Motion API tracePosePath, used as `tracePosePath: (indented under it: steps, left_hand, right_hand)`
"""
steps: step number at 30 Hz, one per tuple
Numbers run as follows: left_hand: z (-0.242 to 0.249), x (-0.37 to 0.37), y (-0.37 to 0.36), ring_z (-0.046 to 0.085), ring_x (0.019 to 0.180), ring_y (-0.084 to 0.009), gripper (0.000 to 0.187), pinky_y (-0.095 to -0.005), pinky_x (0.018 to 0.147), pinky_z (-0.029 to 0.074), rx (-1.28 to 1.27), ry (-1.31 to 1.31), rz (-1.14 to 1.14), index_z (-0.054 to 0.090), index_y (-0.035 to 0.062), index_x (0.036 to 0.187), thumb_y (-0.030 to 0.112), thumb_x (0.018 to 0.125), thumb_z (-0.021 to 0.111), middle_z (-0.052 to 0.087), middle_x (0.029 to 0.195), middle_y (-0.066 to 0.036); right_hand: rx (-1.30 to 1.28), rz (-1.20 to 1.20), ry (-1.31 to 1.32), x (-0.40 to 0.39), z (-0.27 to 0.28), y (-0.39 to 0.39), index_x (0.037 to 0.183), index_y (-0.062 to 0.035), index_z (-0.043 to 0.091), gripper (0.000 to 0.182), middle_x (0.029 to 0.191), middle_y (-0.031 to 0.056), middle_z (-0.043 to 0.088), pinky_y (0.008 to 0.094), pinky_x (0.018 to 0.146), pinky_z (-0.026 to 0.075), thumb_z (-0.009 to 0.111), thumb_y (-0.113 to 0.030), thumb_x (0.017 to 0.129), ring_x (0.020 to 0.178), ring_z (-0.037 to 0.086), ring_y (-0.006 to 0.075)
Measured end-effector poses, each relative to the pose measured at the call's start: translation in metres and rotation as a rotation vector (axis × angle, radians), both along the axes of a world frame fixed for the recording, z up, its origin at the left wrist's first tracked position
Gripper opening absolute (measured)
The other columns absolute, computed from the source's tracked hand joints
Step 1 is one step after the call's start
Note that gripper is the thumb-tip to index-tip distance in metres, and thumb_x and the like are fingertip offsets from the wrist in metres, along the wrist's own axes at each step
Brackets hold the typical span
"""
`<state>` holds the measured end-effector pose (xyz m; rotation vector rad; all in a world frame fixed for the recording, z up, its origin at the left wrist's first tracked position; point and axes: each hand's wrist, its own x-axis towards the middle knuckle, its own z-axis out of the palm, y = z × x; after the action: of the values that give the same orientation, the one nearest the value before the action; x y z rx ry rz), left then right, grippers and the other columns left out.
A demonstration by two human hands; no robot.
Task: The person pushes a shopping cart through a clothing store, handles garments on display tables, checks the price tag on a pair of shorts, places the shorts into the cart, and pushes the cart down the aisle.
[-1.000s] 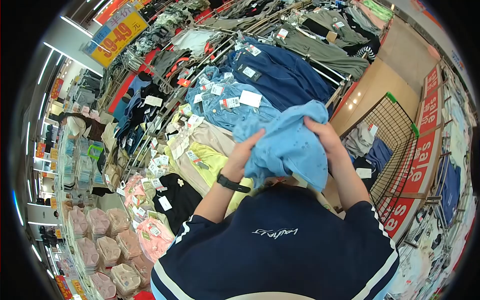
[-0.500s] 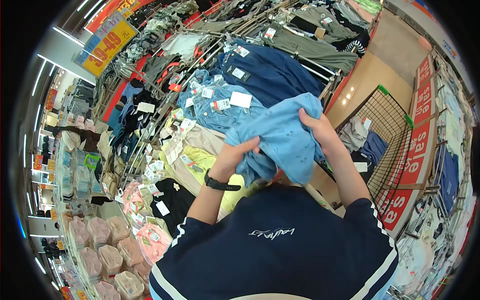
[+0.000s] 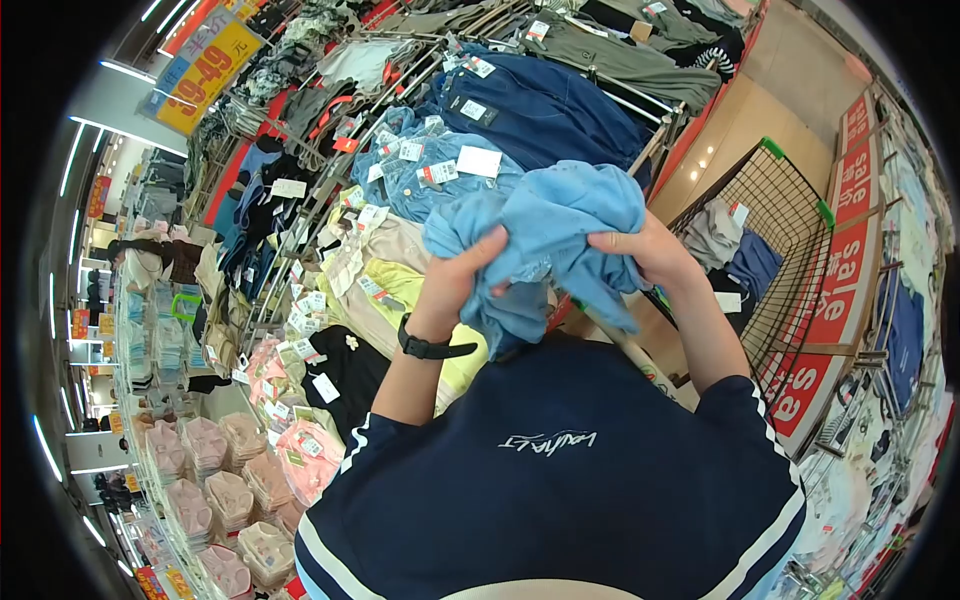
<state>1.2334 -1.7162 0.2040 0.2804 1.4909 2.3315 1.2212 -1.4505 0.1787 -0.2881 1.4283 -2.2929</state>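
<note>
A light blue denim garment (image 3: 560, 215) hangs bunched between my two hands, in front of my chest; its exact cut cannot be made out. My left hand (image 3: 462, 268), with a black band on the wrist, grips its left side, thumb on top. On the other side my right hand (image 3: 645, 252) is closed on the cloth, thumb laid over it. Just beyond lie light blue denim clothes (image 3: 400, 205) with white tags. Dark blue jeans (image 3: 540, 105) are spread behind those. Yellow clothing (image 3: 395, 285) and a black garment (image 3: 350, 375) lie left of my left arm.
A wire shopping cart (image 3: 790, 215) with green corners stands at my right, holding grey and blue clothes. Red sale signs (image 3: 845, 270) line the rack beyond it. Metal rails with more clothes run ahead. Folded pink garments (image 3: 205, 445) fill a shelf at lower left.
The blue garment has gone from spread out to more bunched and gathered. My left hand has moved slightly up and left; my right hand now holds it lower.
</note>
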Motion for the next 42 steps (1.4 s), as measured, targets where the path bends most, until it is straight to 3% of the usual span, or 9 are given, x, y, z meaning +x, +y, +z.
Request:
tracePosePath:
  steps: [1, 5, 12, 18, 22, 27, 32, 36, 42]
  left_hand:
    - [-0.008, 0.005, 0.006, 0.066, 0.085, -0.0140, 0.026, -0.0270, 0.075, 0.054, -0.032, -0.001, 0.083, 0.064, 0.0024, 0.112, 0.012, 0.089, 0.072, 0.067, 0.099, -0.009]
    - [-0.024, 0.007, 0.011, 0.061, 0.104, -0.0186, 0.045, -0.0326, 0.096, 0.046, -0.619, 0.725, 0.042, 0.058, 0.0010, 0.124, 0.009, 0.084, 0.077, 0.064, 0.113, -0.009]
    - [-0.043, 0.003, -0.003, 0.061, 0.117, -0.0319, 0.044, -0.0441, 0.102, 0.049, 0.498, -0.243, 0.168, 0.049, -0.0043, 0.135, 0.014, 0.096, 0.057, 0.060, 0.129, -0.018]
    - [-0.045, -0.004, -0.009, 0.059, 0.119, -0.0382, 0.052, -0.0485, 0.105, 0.047, 0.562, -0.247, 0.116, 0.046, -0.0089, 0.135, -0.002, 0.084, 0.051, 0.059, 0.129, -0.024]
    - [-0.065, -0.006, -0.009, 0.060, 0.117, -0.0384, 0.057, -0.0485, 0.106, 0.046, 0.577, -0.283, 0.065, 0.046, -0.0085, 0.135, -0.005, 0.078, 0.052, 0.059, 0.128, -0.024]
    - [-0.072, -0.001, -0.025, 0.053, 0.126, -0.0392, 0.071, -0.0510, 0.111, 0.041, 0.734, -0.197, 0.041, 0.041, -0.0067, 0.140, 0.003, 0.072, 0.055, 0.053, 0.137, -0.024]
    - [-0.092, 0.021, -0.059, 0.052, 0.128, -0.0381, 0.068, -0.0550, 0.111, 0.038, 0.872, -0.377, -0.057, 0.039, -0.0025, 0.145, 0.015, 0.083, 0.063, 0.052, 0.140, -0.021]
    - [-0.088, 0.033, -0.068, 0.057, 0.123, -0.0348, 0.060, -0.0478, 0.109, 0.043, 0.460, -0.215, 0.019, 0.041, -0.0023, 0.143, 0.008, 0.087, 0.061, 0.055, 0.137, -0.018]
    - [-0.085, 0.043, -0.071, 0.058, 0.120, -0.0371, 0.058, -0.0486, 0.107, 0.045, 0.847, -0.432, 0.158, 0.046, -0.0089, 0.134, 0.008, 0.079, 0.047, 0.058, 0.131, -0.022]
  right_hand:
    - [-0.086, 0.049, -0.052, -0.003, -0.004, 0.000, 0.137, -0.0013, 0.049, 0.067, 0.126, 0.0076, 0.062, 0.0335, 0.100, 0.046, 0.081, -0.011, 0.079, 0.117, 0.058, 0.0184]
    - [-0.079, -0.062, -0.028, -0.007, 0.004, -0.016, 0.121, -0.0018, 0.060, 0.044, 0.113, 0.0072, 0.066, 0.0330, 0.095, 0.050, 0.077, -0.008, 0.081, 0.105, 0.064, 0.0191]
    - [-0.358, -0.195, -0.051, -0.013, -0.026, -0.012, 0.108, 0.0026, 0.063, 0.036, 0.103, 0.0124, 0.069, 0.0409, 0.088, 0.057, 0.055, 0.010, 0.074, 0.094, 0.069, 0.0247]
    - [-0.359, -0.068, -0.541, -0.006, 0.013, -0.036, 0.122, 0.0031, 0.060, 0.035, 0.115, 0.0141, 0.069, 0.0394, 0.093, 0.055, 0.062, -0.006, 0.088, 0.101, 0.069, 0.0260]
    - [-0.047, 0.210, -0.237, -0.014, -0.013, -0.066, 0.128, 0.0007, 0.059, 0.049, 0.117, 0.0099, 0.068, 0.0368, 0.095, 0.052, 0.075, -0.012, 0.084, 0.103, 0.067, 0.0218]
    - [-0.075, 0.027, -0.052, -0.003, -0.006, -0.056, 0.135, -0.0006, 0.052, 0.058, 0.127, 0.0073, 0.062, 0.0342, 0.104, 0.044, 0.076, -0.009, 0.083, 0.116, 0.059, 0.0186]
    - [-0.113, -0.048, -0.155, 0.019, 0.010, -0.053, 0.131, 0.0018, 0.055, 0.053, 0.122, 0.0108, 0.065, 0.0350, 0.098, 0.049, 0.076, -0.008, 0.083, 0.110, 0.063, 0.0210]
    - [-0.238, -0.033, -0.231, 0.019, 0.013, -0.064, 0.126, 0.0060, 0.056, 0.046, 0.120, 0.0165, 0.066, 0.0396, 0.099, 0.051, 0.067, -0.002, 0.082, 0.108, 0.066, 0.0270]
    - [-0.455, -0.024, -0.424, 0.020, 0.012, -0.091, 0.122, 0.0090, 0.056, 0.041, 0.117, 0.0230, 0.065, 0.0466, 0.100, 0.052, 0.053, -0.001, 0.082, 0.106, 0.066, 0.0354]
